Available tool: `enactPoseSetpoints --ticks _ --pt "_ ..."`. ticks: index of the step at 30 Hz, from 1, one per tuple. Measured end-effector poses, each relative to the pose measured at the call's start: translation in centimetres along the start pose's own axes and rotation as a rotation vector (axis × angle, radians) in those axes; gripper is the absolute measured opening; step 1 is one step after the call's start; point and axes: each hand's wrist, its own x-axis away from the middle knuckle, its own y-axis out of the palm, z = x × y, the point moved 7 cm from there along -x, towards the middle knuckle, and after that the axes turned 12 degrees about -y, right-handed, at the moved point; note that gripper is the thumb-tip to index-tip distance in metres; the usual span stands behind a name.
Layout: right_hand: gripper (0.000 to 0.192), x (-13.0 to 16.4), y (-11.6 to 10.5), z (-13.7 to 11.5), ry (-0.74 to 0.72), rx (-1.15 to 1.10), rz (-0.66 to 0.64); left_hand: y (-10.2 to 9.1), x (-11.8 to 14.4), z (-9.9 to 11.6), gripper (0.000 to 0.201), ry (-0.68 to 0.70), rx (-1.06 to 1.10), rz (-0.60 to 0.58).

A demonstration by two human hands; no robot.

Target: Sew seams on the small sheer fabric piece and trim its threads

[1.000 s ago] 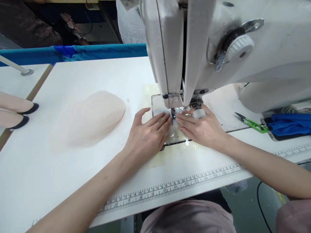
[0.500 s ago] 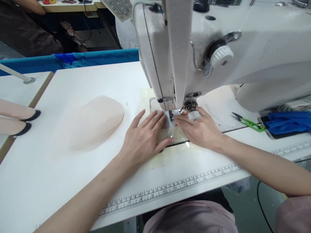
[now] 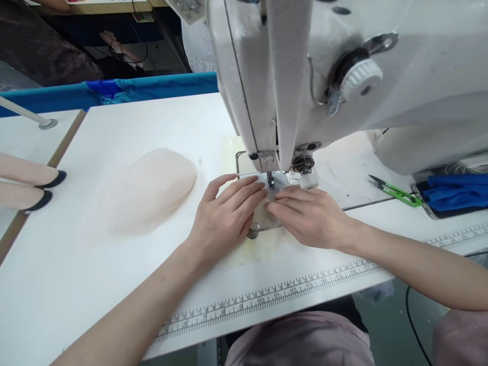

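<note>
Both of my hands are at the presser foot (image 3: 270, 179) of a white sewing machine (image 3: 251, 91). My left hand (image 3: 224, 211) lies left of the foot, fingers arched and thumb tucked out of sight beneath. What it pinches, if anything, is hidden. Right of the foot, my right hand (image 3: 308, 213) has its fingertips drawn together on a thin, pale sheer fabric (image 3: 271, 195), close in front of the needle. The fabric's outline is hard to make out against the shiny plate. A beige sheer fabric piece (image 3: 156, 190) lies on the table, left of my left hand.
Green-handled thread snips (image 3: 398, 193) lie at the right, beside a phone (image 3: 432, 211) partly under blue cloth (image 3: 457, 193). A printed ruler (image 3: 263, 300) runs along the table's front edge. Two beige rolls with black ends (image 3: 30, 170) stick in from the left. Blue cloth edging (image 3: 160, 86) lines the back.
My left hand has gone from lying flat to arched, its thumb drawn in under it. My right hand has come slightly towards me, fingertips gathered in front of the foot. The camera view has shifted a little.
</note>
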Motion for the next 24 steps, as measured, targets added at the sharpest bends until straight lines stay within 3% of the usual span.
enactPoseSetpoints --ticks 3,8,12,24 --pt "0.029 0.2 0.1 0.2 0.056 0.02 -0.012 0.9 0.1 -0.4 0.035 0.002 0.035 -0.08" --pt "0.028 0.5 0.8 1.0 0.128 0.055 -0.135 1.2 0.0 -0.9 0.034 -0.051 0.06 -0.09" --pt "0.031 0.9 0.9 2.3 0.223 0.07 -0.162 1.6 0.0 -0.6 0.035 -0.053 0.01 -0.11" --pt "0.036 1.0 1.5 3.1 0.19 0.118 -0.208 1.6 0.5 1.5 0.037 0.037 -0.165 -0.152"
